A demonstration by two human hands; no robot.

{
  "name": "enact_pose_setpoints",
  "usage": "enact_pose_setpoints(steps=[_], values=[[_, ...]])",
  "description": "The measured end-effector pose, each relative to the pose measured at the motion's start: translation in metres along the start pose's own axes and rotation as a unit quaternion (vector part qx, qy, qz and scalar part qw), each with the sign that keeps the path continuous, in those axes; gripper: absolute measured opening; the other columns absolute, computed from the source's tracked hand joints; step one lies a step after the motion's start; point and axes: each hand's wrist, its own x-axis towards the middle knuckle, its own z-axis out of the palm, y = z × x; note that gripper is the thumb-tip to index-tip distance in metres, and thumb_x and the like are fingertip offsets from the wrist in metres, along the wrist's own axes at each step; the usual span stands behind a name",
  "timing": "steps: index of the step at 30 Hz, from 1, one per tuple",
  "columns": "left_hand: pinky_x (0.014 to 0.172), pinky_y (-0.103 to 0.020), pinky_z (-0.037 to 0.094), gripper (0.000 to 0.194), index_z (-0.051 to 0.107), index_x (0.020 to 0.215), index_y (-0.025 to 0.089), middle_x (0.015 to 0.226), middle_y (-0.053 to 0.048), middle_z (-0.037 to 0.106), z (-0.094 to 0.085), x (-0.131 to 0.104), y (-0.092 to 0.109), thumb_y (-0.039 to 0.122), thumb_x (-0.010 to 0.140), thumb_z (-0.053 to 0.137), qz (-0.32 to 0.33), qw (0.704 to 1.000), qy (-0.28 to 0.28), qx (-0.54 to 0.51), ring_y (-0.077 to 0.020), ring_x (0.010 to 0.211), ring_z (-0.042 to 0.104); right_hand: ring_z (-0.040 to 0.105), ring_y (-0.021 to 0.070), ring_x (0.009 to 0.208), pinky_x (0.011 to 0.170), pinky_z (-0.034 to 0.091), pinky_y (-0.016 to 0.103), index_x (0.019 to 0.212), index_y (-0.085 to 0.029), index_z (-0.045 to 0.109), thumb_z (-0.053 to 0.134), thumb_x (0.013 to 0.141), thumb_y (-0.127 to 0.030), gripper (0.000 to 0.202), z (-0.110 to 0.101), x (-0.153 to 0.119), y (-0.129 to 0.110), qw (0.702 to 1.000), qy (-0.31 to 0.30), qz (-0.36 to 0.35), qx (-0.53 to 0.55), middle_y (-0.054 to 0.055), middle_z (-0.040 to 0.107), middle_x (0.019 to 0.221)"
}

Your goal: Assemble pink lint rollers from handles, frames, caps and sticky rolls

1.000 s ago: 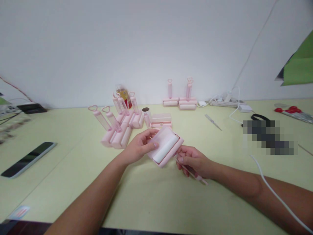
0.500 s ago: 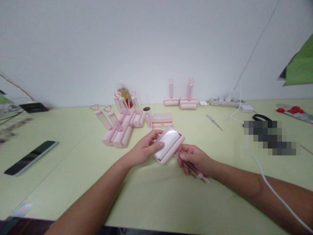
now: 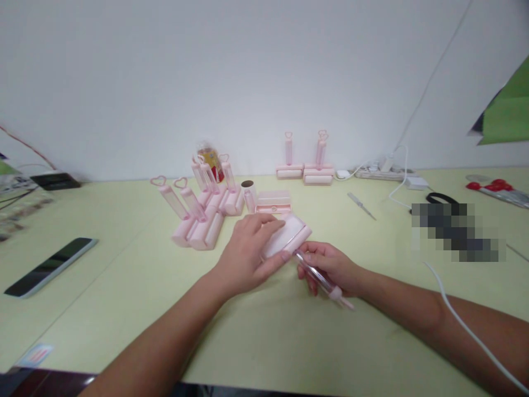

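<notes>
A pink lint roller (image 3: pixel 292 227) is held between my two hands over the table, its head tilted. My left hand (image 3: pixel 248 251) grips the head, with the thumb along the near edge and the fingers over the white roll. My right hand (image 3: pixel 334 266) is wrapped round the clear pink handle (image 3: pixel 316 271), which slants down to the right from the head. Beyond them lies an open pink case (image 3: pixel 273 208), beside a small upright cardboard-cored roll (image 3: pixel 248 186).
Several pink lint rollers (image 3: pixel 206 229) stand at left, and others (image 3: pixel 318 172) by the wall. A phone (image 3: pixel 52 267) lies far left. A screwdriver (image 3: pixel 361 205), a power strip (image 3: pixel 382 173), a white cable (image 3: pixel 444 298) and a blurred dark object (image 3: pixel 458 231) are at right.
My left hand has shifted over the head, its fingers now across the white roll and its thumb at the near edge. The right hand stays on the handle.
</notes>
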Motion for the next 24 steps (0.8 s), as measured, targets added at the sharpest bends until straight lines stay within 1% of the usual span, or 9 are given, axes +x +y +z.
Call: enact_pose_setpoints(steps=[3,5,6,9,11,14,17,21,24], values=[[0.097,-0.044,0.034,0.04,0.056,0.127,0.025,0.123,-0.009,0.06,0.003,0.001,0.026,0.037,0.089,0.06,0.093,0.992,-0.079,0.041,-0.0266,0.112,0.05,0.06,0.0132,0.044,0.043,0.05,0.025,0.097,-0.016,0.059,0.068,0.082,-0.035,0.027,0.001,0.0,0.001,1.0,-0.011,-0.003,0.012,0.001,0.069,0.07],[0.095,-0.044,0.033,0.036,0.056,0.127,0.026,0.118,-0.008,0.063,0.008,0.001,0.037,0.032,0.092,0.056,0.113,0.986,-0.107,0.065,-0.0249,0.106,0.052,0.061,0.0127,0.049,0.048,0.05,0.024,0.095,-0.015,0.063,0.067,0.083,-0.034,0.023,0.002,-0.003,0.003,1.0,-0.022,-0.013,0.006,0.0,0.066,0.066],[0.094,-0.044,0.033,0.034,0.057,0.126,0.026,0.115,-0.008,0.065,0.012,0.001,0.039,0.029,0.092,0.054,0.115,0.984,-0.11,0.075,-0.0243,0.104,0.052,0.06,0.0119,0.052,0.05,0.049,0.023,0.09,-0.013,0.064,0.066,0.084,-0.035,0.023,0.003,-0.004,0.004,0.999,-0.03,-0.02,-0.006,0.0,0.065,0.065],[0.089,-0.042,0.035,0.03,0.06,0.12,0.024,0.105,-0.007,0.067,0.018,0.001,0.034,0.027,0.09,0.056,0.113,0.986,-0.102,0.069,-0.0233,0.099,0.053,0.058,0.0102,0.054,0.052,0.047,0.021,0.078,-0.011,0.066,0.062,0.089,-0.047,0.038,0.003,-0.008,0.008,0.996,-0.069,-0.033,-0.05,0.002,0.063,0.063],[0.086,-0.039,0.037,0.025,0.063,0.113,0.022,0.1,-0.006,0.068,0.018,0.0,0.026,0.027,0.089,0.059,0.099,0.99,-0.092,0.047,-0.0224,0.096,0.054,0.058,0.0107,0.053,0.051,0.047,0.022,0.081,-0.011,0.066,0.061,0.09,-0.05,0.04,0.002,-0.009,0.01,0.994,-0.093,-0.037,-0.054,0.003,0.064,0.064],[0.081,-0.036,0.04,0.019,0.065,0.102,0.019,0.093,-0.006,0.069,0.01,0.001,0.014,0.032,0.088,0.06,0.032,0.998,-0.052,0.026,-0.021,0.089,0.057,0.063,0.0122,0.057,0.053,0.052,0.025,0.099,-0.012,0.066,0.063,0.09,-0.046,0.035,-0.001,-0.007,0.012,0.994,-0.095,-0.042,-0.018,0.005,0.069,0.075],[0.074,-0.033,0.043,0.027,0.065,0.088,0.017,0.089,-0.007,0.069,-0.004,0.003,-0.001,0.044,0.088,0.059,-0.101,0.995,0.015,0.024,-0.0204,0.081,0.06,0.065,0.0126,0.061,0.055,0.054,0.026,0.111,-0.014,0.064,0.066,0.088,-0.041,0.036,-0.003,-0.005,0.013,0.996,-0.081,-0.034,0.012,0.007,0.071,0.086],[0.065,-0.029,0.042,0.036,0.063,0.081,0.017,0.083,-0.006,0.069,-0.022,0.002,-0.032,0.052,0.086,0.056,-0.267,0.958,0.076,0.076,-0.0193,0.071,0.06,0.065,0.012,0.06,0.053,0.055,0.025,0.11,-0.014,0.063,0.069,0.086,-0.038,0.035,-0.002,-0.003,0.012,0.997,-0.068,-0.021,0.017,0.006,0.071,0.085],[0.062,-0.028,0.039,0.036,0.06,0.076,0.018,0.081,-0.004,0.069,-0.029,-0.001,-0.06,0.053,0.084,0.056,-0.331,0.93,0.105,0.119,-0.0186,0.069,0.06,0.065,0.0119,0.06,0.053,0.056,0.025,0.109,-0.013,0.063,0.069,0.086,-0.038,0.034,-0.001,-0.004,0.011,0.998,-0.061,-0.021,0.012,0.006,0.071,0.084]])
